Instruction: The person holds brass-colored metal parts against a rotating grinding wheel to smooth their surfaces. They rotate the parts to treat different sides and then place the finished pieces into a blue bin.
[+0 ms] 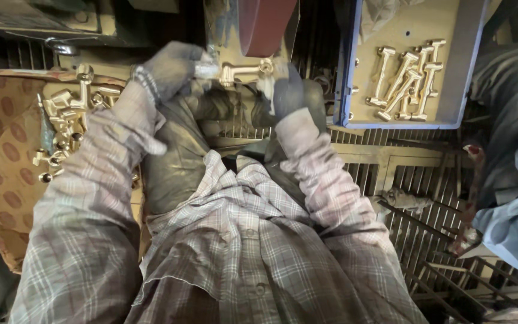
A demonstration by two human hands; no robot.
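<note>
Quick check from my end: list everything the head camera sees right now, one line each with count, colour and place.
brass fitting: one, gold, held by both hands against the belt
sanding belt: one, dark red, top centre
blue tray: one, blue rim, upper right
fittings in tray: several, gold, heaped together
cardboard box: one, brown with spots, left
fittings in box: many, gold, piled
metal grate: dark, below the tray
another person's sleeve: one, grey-blue, right edge
left hand: grey glove, on the fitting's left end
right hand: grey glove, on its right end

Glossy brass-coloured metal fitting (244,72) in dusty knit-cloth gloved hands, matt reddish abrasive belt (265,24), blue plastic tray (344,78).
</note>
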